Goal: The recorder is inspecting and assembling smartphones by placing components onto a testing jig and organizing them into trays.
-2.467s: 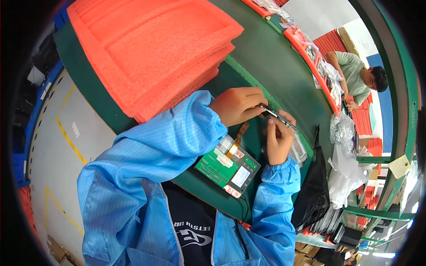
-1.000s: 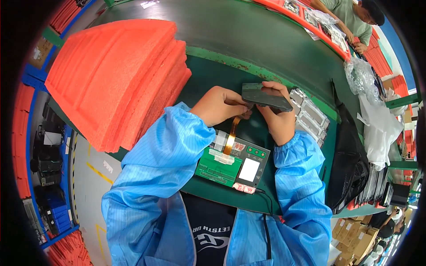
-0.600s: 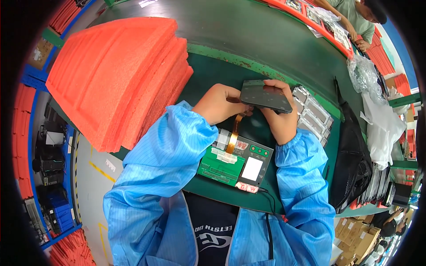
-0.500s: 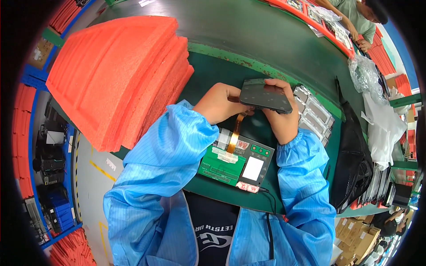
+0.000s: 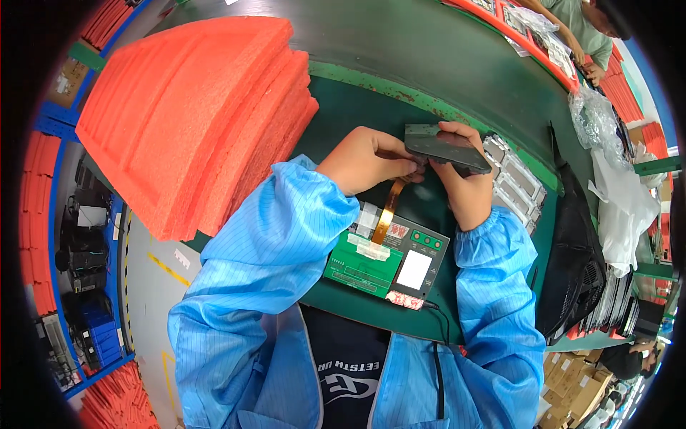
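Observation:
My right hand grips a dark, glossy phone screen by its right end, thumb below and fingers behind. The screen is tilted, raised above the green mat. At the screen's left lower edge, my left hand is closed in a pinch. An orange-brown ribbon cable runs up to its fingertips; the exact contact at the cable's end is hidden by the fingers. The cable's lower end is taped onto a test board, green and black, with small round buttons and a white display panel. A black cord leaves the board's right side.
A tall stack of red foam trays stands at the left. Right of my hands lie metal frame parts and a black bag. Plastic bags hang farther right. Another person works across the bench at the upper right.
Both hands and the phone screen have shifted slightly right in the picture, and the screen is seen more edge-on. My left fingertips show more clearly below its edge.

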Demonstrator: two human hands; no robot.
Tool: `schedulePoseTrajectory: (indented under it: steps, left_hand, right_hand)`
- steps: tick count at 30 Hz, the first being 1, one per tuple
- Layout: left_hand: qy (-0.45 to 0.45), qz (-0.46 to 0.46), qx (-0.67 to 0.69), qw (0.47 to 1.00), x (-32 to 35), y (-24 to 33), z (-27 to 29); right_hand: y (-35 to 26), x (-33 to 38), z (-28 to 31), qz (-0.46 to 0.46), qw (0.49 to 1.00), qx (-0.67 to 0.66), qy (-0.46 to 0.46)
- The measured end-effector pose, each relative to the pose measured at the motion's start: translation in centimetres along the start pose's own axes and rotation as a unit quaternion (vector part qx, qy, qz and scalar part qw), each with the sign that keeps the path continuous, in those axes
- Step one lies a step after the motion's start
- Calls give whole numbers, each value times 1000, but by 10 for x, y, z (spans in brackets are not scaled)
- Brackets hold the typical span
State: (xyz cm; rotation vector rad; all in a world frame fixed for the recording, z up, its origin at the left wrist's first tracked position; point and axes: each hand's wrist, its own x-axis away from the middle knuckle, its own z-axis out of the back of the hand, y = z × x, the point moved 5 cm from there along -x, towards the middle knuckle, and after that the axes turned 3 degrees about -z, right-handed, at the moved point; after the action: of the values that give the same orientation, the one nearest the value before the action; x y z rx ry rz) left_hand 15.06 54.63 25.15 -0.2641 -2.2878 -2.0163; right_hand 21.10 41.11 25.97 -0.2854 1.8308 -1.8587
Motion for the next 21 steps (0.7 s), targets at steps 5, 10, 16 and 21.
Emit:
schedulePoseTrajectory:
  steps: [5,10,16,21]
  left_hand:
    - [12,5,-27,1000,0,-1,1]
    - [6,-15,-24,1000,-3,-4,4]
    - [-74,-22,-156,985,-7,-2,21]
    - [-36,136,224,964,-7,-21,23]
  right_hand:
    - [1,1,1,-1,1000,5,-4]
    - [1,0,-2,-1,1000,15,-3]
    - [-9,-1,-5,25,997,75,-26]
    - [-18,1,-15,105,968,191,-126]
